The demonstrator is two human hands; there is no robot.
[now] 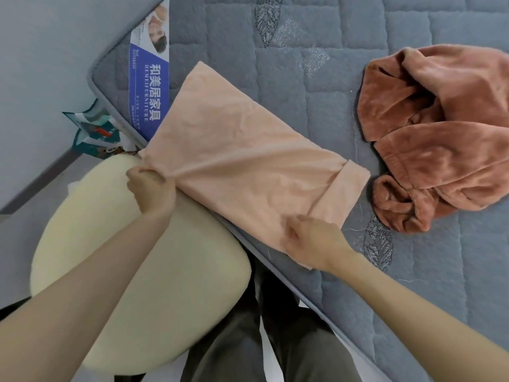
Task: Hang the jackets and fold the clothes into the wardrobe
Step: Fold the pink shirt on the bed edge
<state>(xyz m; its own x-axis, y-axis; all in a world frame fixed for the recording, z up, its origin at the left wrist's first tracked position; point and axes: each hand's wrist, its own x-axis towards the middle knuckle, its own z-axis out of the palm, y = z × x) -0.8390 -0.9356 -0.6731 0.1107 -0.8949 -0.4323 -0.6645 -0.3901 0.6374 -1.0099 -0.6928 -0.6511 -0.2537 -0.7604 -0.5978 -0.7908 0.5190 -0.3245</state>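
Note:
A pale pink garment [242,150] lies flat as a long folded rectangle across the corner of the grey quilted mattress [385,64]. My left hand [150,188] grips its near left corner at the mattress edge, and the cloth is pulled taut from there. My right hand [311,241] pinches the near right edge of the same garment. A crumpled rust-brown fleece garment [440,139] lies in a heap to the right, apart from the pink one.
A blue label with white lettering [147,86] sits on the mattress corner. A cream rounded cushion [154,257] lies below the mattress edge by my legs. A teal printed bag [93,130] lies on the floor beside the bed frame.

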